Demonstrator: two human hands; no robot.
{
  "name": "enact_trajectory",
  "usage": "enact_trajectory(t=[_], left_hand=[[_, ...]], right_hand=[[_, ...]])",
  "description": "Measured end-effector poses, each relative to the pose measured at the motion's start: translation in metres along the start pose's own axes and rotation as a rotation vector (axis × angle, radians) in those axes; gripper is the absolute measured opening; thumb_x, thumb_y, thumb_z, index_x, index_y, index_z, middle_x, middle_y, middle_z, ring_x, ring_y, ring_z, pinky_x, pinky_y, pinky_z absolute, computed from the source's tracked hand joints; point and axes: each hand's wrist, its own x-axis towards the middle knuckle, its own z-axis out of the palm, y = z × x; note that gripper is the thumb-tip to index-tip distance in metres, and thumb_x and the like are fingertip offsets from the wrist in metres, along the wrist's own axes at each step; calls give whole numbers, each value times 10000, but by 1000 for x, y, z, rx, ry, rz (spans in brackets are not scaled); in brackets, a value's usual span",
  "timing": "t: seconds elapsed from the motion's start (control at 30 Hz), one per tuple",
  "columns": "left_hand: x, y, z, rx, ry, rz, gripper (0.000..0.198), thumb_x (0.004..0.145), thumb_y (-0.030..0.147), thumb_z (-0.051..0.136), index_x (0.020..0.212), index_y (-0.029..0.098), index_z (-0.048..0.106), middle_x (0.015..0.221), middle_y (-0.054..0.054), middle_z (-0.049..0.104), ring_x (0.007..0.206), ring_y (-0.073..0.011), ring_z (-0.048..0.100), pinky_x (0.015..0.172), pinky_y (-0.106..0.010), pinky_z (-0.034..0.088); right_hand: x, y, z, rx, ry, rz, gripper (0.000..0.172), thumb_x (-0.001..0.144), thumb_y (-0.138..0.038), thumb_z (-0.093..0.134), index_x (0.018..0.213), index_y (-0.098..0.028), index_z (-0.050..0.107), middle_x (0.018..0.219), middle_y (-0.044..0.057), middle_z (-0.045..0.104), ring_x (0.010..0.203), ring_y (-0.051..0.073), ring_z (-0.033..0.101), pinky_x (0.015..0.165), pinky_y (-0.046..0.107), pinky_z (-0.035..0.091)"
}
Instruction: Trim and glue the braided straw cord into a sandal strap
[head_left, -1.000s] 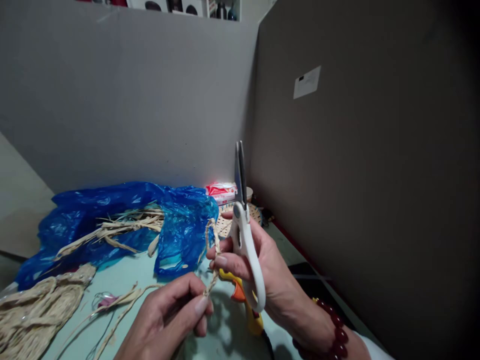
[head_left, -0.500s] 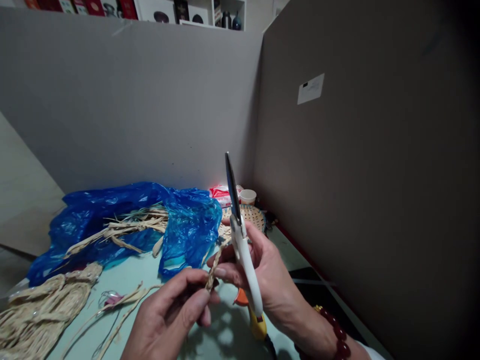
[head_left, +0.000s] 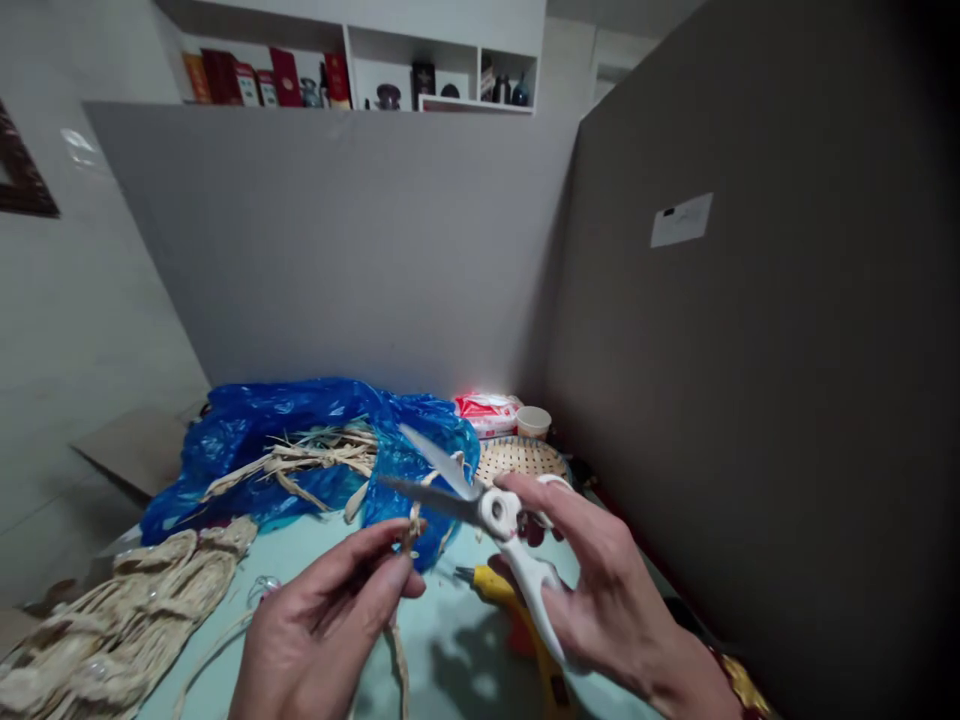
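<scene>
My left hand [head_left: 330, 610] pinches a thin braided straw cord [head_left: 414, 522] between thumb and forefinger, and its end sticks up above the fingertips. A loose tail of straw hangs below the hand. In my right hand [head_left: 600, 580] is a pair of white-handled scissors [head_left: 499, 515], my fingers through the handles. The scissors' blades are spread and point left, close to the top of the cord. Whether a blade touches the cord I cannot tell.
Behind the hands, a blue plastic bag [head_left: 262, 405] holds dry straw strands [head_left: 322, 455]. Woven straw pieces [head_left: 135, 620] lie at the left. A yellow glue gun [head_left: 495, 585] rests under the scissors. Farther back are a woven basket [head_left: 525, 460], a paper cup [head_left: 533, 422] and a red-white packet [head_left: 486, 412].
My right hand has let go of the cord and moved right. The scissors, upright with blades closed before, now point left with blades apart. The view has tilted up and turned left.
</scene>
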Motion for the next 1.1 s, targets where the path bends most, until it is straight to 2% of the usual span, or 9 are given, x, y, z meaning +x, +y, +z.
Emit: enact_trajectory(t=[0.13,0.3,0.4,0.53,0.67,0.8,0.93,1.03,1.1], left_hand=[[4,6,-3,-155,44,-5,275,567,342,884,826,272,828,736,-4,806,703,-159,736,729,-176,570],[4,10,-5,-211,47,-72,269,598,289,849,863,253,833,997,-29,818,844,-195,743,730,-188,576],[3,7,-6,-225,-2,-124,240,628,306,815,864,270,835,986,-23,819,1035,-252,709,844,-244,569],[5,5,-4,-193,-8,-127,141,631,313,810,770,316,836,882,8,824,986,-258,721,1039,-346,482],[5,9,-2,-88,-19,-85,95,656,291,775,723,327,832,885,-10,825,1163,-301,651,1145,-430,360],[2,18,-1,-27,-105,-71,64,649,280,782,683,304,831,887,-44,819,1190,-356,629,1060,-487,463],[0,21,0,-19,-38,-68,136,656,195,766,658,316,828,829,-28,819,1180,-297,640,1032,-376,488],[-1,19,0,-74,-34,-163,112,666,250,795,749,311,838,761,-21,808,926,-217,728,844,-254,568],[-1,18,-1,-117,-69,-201,191,619,302,853,809,293,838,722,-11,792,749,-160,718,710,-180,566]], right_hand=[[-4,10,1,-252,-22,-201,708,680,-20,496,1363,-203,472,855,65,576,768,240,527,654,373,458],[-3,11,2,-348,-4,-318,620,770,-52,484,1380,-158,451,811,67,551,722,230,499,624,358,438],[-2,12,2,-405,24,-352,646,758,-23,469,1391,-149,453,773,52,537,699,219,492,612,341,427],[-1,12,1,-451,69,-373,653,745,23,463,1372,-158,483,727,28,547,650,194,490,588,314,412],[1,10,-3,-455,71,-399,624,747,36,446,1345,-134,508,710,27,577,631,181,500,589,305,413],[-2,12,-6,-437,80,-408,539,844,-25,418,1364,-129,510,697,24,575,636,179,517,606,304,413],[-6,16,-4,-402,76,-389,462,929,-97,390,1369,-114,529,694,27,596,612,164,545,599,293,418],[-8,18,1,-374,104,-363,467,890,-78,423,1321,-143,589,687,30,651,570,159,585,561,275,454],[-7,18,6,-282,142,-268,504,804,-27,464,1250,-179,645,766,38,728,610,161,660,575,254,509]])
